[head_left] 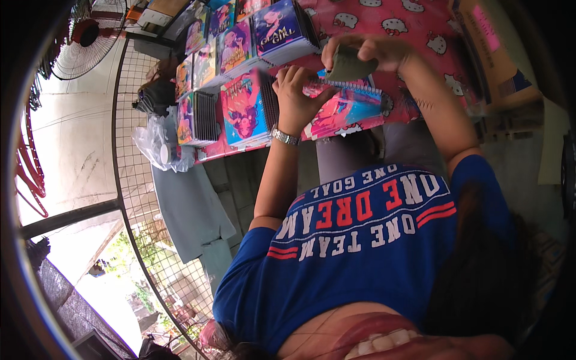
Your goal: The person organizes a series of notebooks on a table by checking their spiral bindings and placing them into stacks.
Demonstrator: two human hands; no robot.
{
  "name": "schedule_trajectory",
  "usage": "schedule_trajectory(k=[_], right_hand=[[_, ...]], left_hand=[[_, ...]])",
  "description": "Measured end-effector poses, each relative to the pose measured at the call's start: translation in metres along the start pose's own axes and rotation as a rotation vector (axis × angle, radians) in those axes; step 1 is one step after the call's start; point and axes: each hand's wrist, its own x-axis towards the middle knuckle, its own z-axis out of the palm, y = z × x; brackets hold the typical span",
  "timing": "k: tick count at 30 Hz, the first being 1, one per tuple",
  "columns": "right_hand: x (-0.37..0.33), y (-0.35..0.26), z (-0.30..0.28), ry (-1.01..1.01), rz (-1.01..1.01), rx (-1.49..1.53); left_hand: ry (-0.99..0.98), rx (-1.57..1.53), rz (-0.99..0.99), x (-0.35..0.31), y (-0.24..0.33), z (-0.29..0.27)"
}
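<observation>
A spiral-bound notebook (349, 113) with a pink and blue illustrated cover lies at the table's near edge, its coil along the far side. At the left end of that coil, my left hand (295, 97) grips the notebook, thumb over the cover and fingers curled at the far edge. My right hand (384, 53) is closed on a grey-green, rounded piece (353, 65) just above the coil. What the piece is I cannot make out. It hides part of the binding.
Stacks of illustrated notebooks (246, 111) stand to the left and back on the pink patterned tablecloth (414, 36). A clear plastic bag (157, 144) hangs at the left corner. A cardboard box (495, 60) stands on the right. A fan (90, 42) and wire mesh (135, 108) are far left.
</observation>
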Motion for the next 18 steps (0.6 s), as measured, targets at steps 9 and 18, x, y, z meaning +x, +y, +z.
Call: schedule_trajectory(k=[9, 18], right_hand=[[0.031, 0.003, -0.008, -0.014, 0.347, -0.347], [0.038, 0.016, -0.019, 0.012, 0.284, -0.334]], left_hand=[[-0.048, -0.121, -0.062, -0.005, -0.025, -0.029], [-0.172, -0.602, -0.289, -0.007, -0.045, -0.004]])
